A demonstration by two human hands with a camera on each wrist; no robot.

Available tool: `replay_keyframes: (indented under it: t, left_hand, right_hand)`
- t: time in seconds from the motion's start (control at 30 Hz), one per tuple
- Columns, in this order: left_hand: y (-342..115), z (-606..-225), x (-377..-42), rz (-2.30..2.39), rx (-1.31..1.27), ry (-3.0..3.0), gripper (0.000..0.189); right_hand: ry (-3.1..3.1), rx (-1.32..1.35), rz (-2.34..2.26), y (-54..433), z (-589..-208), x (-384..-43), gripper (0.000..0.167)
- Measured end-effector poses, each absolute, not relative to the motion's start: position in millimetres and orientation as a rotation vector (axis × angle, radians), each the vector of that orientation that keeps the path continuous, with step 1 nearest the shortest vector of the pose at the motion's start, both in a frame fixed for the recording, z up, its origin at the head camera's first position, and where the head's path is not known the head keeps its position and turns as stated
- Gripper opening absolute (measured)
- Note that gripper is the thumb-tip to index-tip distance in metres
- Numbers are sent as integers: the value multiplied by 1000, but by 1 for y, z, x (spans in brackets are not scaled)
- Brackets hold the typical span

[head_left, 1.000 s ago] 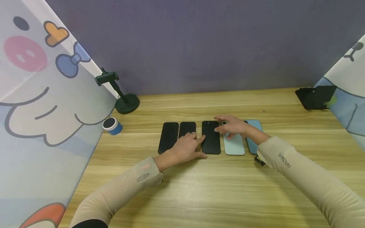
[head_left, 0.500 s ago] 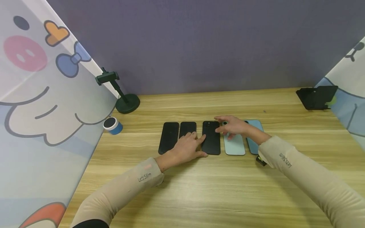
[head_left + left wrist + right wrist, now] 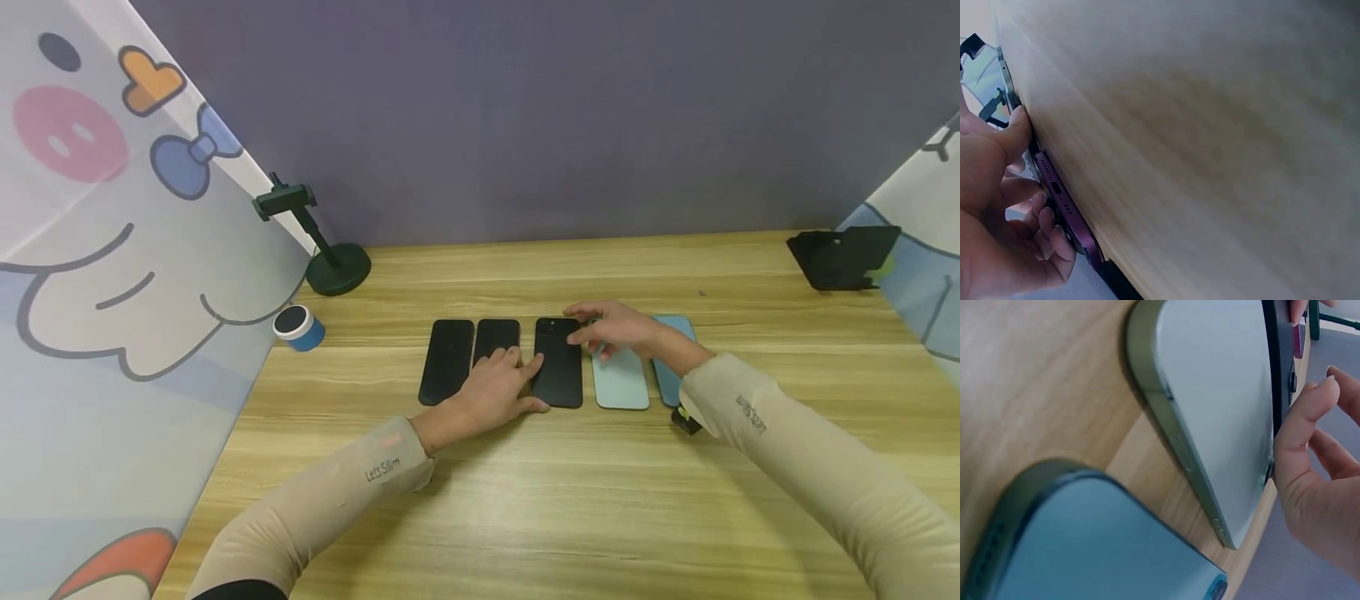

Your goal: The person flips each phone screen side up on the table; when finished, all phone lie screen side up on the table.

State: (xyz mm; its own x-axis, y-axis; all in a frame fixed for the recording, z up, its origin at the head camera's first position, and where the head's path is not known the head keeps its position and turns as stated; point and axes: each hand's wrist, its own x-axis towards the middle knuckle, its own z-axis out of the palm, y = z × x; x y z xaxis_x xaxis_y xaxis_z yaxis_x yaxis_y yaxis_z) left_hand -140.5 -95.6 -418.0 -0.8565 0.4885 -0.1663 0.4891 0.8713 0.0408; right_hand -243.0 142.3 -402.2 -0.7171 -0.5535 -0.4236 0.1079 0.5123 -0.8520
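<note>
Several smartphones lie side by side in a row across the wooden table. A black phone (image 3: 557, 367) with its camera side up is in the middle, between both hands. My left hand (image 3: 495, 385) lies partly over another dark phone (image 3: 497, 333); its index finger and thumb reach the left side and bottom of the middle phone. From the right, my right hand (image 3: 618, 327) meets the middle phone's upper right edge with its thumb, index finger near the top. Beneath it is a pale mint phone (image 3: 1216, 394), and a blue phone (image 3: 1104, 544) lies further right.
A dark phone (image 3: 447, 362) ends the row at the left. Behind stand a dark green stand (image 3: 335, 268) and a blue-and-white tub (image 3: 300, 329). A black folding holder (image 3: 840, 257) sits at the back right. A grey partition (image 3: 525, 125) closes the back.
The head view has shifted slightly. The right hand's lower fingers draw in a little above the mint phone; the left hand and the row of phones look nearly still.
</note>
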Motion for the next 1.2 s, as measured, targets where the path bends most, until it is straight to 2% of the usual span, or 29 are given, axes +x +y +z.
replay_keyframes:
  t: [0.53, 1.2]
  left_hand:
    - [-96, -415, -142, 17, 768, 2851, 82]
    - [-104, -415, -142, 157, 754, 2823, 83]
  right_hand:
    - [1975, -326, -1271, 142, -407, -253, 53]
    - [2033, -325, -1288, 142, -404, -250, 62]
